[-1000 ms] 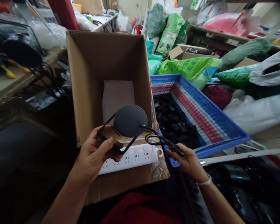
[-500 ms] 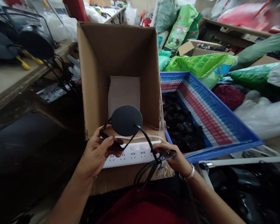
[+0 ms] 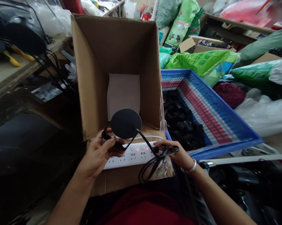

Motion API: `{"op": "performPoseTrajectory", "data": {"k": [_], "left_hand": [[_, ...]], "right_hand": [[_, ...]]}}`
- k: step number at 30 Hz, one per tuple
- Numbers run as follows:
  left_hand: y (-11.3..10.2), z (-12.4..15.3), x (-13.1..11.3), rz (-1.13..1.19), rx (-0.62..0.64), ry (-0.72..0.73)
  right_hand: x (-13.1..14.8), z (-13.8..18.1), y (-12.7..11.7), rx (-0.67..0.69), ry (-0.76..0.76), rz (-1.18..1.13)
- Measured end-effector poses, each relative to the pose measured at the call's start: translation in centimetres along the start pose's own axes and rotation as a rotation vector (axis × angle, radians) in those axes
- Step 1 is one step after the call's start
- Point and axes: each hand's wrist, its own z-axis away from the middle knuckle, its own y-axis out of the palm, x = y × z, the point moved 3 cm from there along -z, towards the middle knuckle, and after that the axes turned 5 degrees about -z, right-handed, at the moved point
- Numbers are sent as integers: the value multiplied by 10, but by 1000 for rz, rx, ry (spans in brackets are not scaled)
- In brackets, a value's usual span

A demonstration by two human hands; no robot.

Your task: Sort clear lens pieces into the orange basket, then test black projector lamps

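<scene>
My left hand (image 3: 99,153) is closed round the thin black bracket of a device with a round, flat black disc (image 3: 126,123). The disc faces me, just above a white power strip (image 3: 126,161). From the disc's edge a black cable (image 3: 146,170) runs to a tied, looped bundle. My right hand (image 3: 175,153) pinches the dark plug (image 3: 156,150) on this cable at the strip's right end. Fingers and cable partly hide the plug, so I cannot tell how deep it sits in a socket. Two red lights glow on the strip.
An open cardboard box (image 3: 91,78) stands behind the strip. To its right is a blue plastic crate (image 3: 222,103) with black parts (image 3: 183,125). Similar disc devices (image 3: 25,39) lie on the left bench (image 3: 4,81). Green bags (image 3: 199,64) fill the back right.
The cable bundle has swung up and its loops show more fully. My right hand has moved slightly with the plug at the strip's end. The view has shifted a little.
</scene>
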Motion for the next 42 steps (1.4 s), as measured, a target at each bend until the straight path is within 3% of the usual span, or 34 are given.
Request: {"op": "performPoseTrajectory", "data": {"k": [9,15,20,23,25,32,36,42], "left_hand": [[1,-4,8,-20,17,-60],[3,-1,4,-25,28,-30],[3,-1,5,-26,48,-21],[3,-2,6,-33,54,-9],[3,-3,9,-11,65,0],[8,-15,13,105,30,169],[12,-14,8,47,32,271],[9,-11,11,49,84,284]], "right_hand": [[-15,5,0,-54,110,-74],[2,5,0,-76,-10,-4],[30,7,8,159,-222,278],[36,5,14,345,-271,391],[33,4,17,396,-263,403],[-1,17,25,175,-224,292],[-23,19,25,110,-302,200],[-40,16,23,-142,-322,258]]}}
